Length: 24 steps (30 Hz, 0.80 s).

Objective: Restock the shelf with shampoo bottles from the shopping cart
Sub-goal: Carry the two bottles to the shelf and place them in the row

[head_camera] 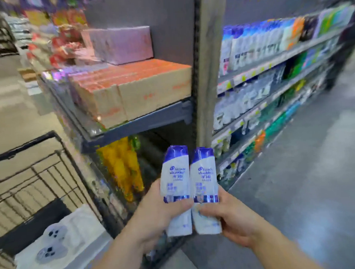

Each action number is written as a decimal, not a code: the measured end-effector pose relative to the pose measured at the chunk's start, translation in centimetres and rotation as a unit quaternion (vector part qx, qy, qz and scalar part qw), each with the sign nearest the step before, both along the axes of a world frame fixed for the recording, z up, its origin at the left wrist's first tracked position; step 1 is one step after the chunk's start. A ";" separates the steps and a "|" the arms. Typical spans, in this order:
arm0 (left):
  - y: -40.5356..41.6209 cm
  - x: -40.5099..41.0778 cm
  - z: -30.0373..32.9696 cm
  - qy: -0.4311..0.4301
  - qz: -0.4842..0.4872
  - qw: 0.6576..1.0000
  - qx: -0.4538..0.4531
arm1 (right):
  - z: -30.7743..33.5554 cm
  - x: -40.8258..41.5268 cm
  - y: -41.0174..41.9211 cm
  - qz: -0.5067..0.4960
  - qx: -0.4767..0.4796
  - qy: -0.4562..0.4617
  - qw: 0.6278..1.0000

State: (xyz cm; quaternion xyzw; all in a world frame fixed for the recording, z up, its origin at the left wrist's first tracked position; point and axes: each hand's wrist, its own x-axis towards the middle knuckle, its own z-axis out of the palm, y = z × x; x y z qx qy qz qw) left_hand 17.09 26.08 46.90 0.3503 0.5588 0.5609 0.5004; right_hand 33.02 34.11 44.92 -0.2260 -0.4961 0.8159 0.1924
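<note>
Two white shampoo bottles with blue caps stand side by side in front of me. My left hand (156, 214) grips the left shampoo bottle (176, 176) around its lower half. The right shampoo bottle (204, 178) is held the same way by my right hand (231, 216). The bottles touch each other, caps up. The shopping cart (39, 174), a black wire basket, is at the lower left. The shampoo shelf (271, 60) runs along the right side, lined with white and blue bottles on several levels.
An end shelf (134, 124) straight ahead holds cardboard boxes (145, 92) and pink cartons. Yellow bottles (122, 169) hang below it. A grey upright post (208, 70) divides the end shelf from the shampoo aisle. The cart carries a white cloth (60, 241). Grey floor stretches right.
</note>
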 end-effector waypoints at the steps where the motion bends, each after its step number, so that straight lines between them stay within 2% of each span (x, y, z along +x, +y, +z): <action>1: 1.9 2.0 0.2 -0.003 -0.029 1.000 0.009 | 0.2 2.2 1.4 -0.015 0.013 -0.001 1.000; 5: 10.0 10.4 0.5 -0.029 -0.125 0.991 0.045 | 0.9 11.7 7.8 -0.067 0.050 -0.008 0.996; 7: 14.3 14.6 0.3 -0.032 -0.127 0.991 0.032 | 1.7 16.6 11.5 -0.092 0.065 -0.020 0.993; 9: 19.0 17.7 -0.7 0.010 -0.127 0.992 0.016 | 2.6 20.9 14.7 -0.108 0.097 -0.038 0.989; 12: 27.1 22.4 -0.2 0.098 -0.181 0.978 0.023 | 5.1 26.8 20.6 -0.134 0.125 -0.059 0.981; 14: 32.1 25.3 0.9 0.077 -0.215 0.973 0.034 | 5.8 29.9 24.7 -0.164 0.122 -0.053 0.978; 18: 41.4 29.7 2.0 -0.044 -0.232 0.970 0.049 | 5.2 33.0 33.7 -0.221 0.097 0.001 0.970; 21: 49.3 31.4 2.6 -0.055 -0.202 0.976 0.066 | 4.9 34.0 42.0 -0.253 0.092 0.011 0.963; 24: 58.2 31.6 3.0 -0.046 -0.210 0.972 0.089 | 4.7 34.0 51.1 -0.254 0.115 0.002 0.960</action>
